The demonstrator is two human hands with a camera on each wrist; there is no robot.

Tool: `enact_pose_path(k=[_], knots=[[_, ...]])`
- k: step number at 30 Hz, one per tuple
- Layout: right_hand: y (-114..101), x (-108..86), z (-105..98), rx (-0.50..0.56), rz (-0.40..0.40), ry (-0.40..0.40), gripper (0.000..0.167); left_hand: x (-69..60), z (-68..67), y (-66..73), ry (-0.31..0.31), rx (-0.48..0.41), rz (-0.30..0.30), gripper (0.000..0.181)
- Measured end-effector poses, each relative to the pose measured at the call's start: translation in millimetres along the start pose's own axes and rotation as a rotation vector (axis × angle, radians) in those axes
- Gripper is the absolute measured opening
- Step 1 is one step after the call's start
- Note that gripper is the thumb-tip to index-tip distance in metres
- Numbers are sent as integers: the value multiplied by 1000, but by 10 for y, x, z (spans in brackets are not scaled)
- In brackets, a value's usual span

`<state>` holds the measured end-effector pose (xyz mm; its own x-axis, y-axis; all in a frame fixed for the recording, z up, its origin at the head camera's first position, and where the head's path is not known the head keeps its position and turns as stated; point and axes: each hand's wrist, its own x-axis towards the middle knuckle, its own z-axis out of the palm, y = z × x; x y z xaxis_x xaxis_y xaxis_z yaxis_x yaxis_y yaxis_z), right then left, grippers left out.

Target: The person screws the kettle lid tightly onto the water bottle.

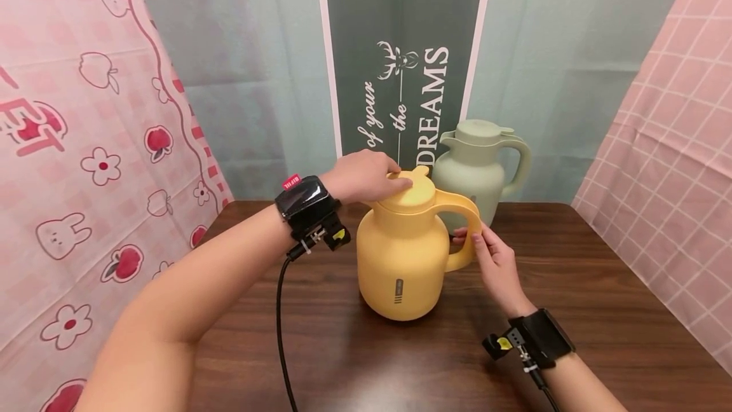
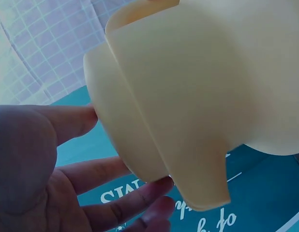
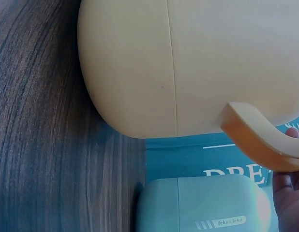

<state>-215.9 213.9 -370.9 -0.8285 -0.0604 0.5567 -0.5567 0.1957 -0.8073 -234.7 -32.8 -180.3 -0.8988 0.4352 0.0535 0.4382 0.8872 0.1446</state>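
Note:
A yellow thermos jug (image 1: 403, 259) stands upright on the table, its spout toward the left and its handle (image 1: 471, 221) toward the right. My left hand (image 1: 366, 177) is at the top of this jug and grips the round lid (image 1: 416, 194). In the left wrist view, the thumb touches the lid's top while other fingers (image 2: 135, 198) reach its edge near the spout (image 2: 202, 188). My right hand (image 1: 499, 262) holds the jug's handle between thumb and fingers. The right wrist view shows only part of that hand (image 3: 289, 198), by the handle's outer side.
A pale green thermos jug (image 1: 471, 170) stands close behind, partly covered by the yellow one. The dark wooden table (image 1: 320, 361) meets a printed grey-green cloth (image 1: 257, 81) at the back. Pink cloths hang on both sides. A black cable (image 1: 280, 329) runs from the left wrist camera.

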Motion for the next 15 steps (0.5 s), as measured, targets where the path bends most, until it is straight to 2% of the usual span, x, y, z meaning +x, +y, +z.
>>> enact_pose_path(k=[5, 15], knots=[[2, 4, -5, -1, -1, -4, 30, -62, 14, -66, 7, -21, 14, 44], [-2, 1, -3, -13, 6, -10, 30, -241, 125, -167, 76, -13, 24, 54]])
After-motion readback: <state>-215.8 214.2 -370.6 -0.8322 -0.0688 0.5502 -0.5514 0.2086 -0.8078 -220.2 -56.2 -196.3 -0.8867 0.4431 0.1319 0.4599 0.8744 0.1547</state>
